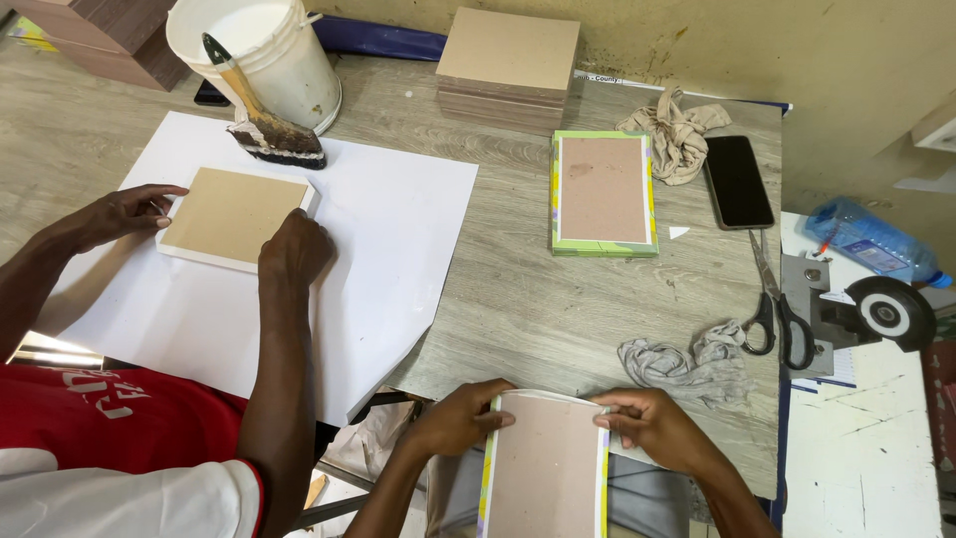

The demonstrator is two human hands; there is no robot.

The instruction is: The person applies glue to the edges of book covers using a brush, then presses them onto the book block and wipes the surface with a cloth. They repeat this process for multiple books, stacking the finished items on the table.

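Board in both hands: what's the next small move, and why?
Probably press the white top flap down along the upper edge of the board. The left hand and right hand pinch its top corners, the side strips already look folded over, and the top paper stands raised.

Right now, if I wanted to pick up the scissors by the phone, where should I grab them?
Probably by the black loop handles, reaching in from the near edge of the table. The scissors lie flat and closed, with the handles towards you and the blades pointing away at the phone. A grey rag lies just left of the handles, so come in a bit from the right.
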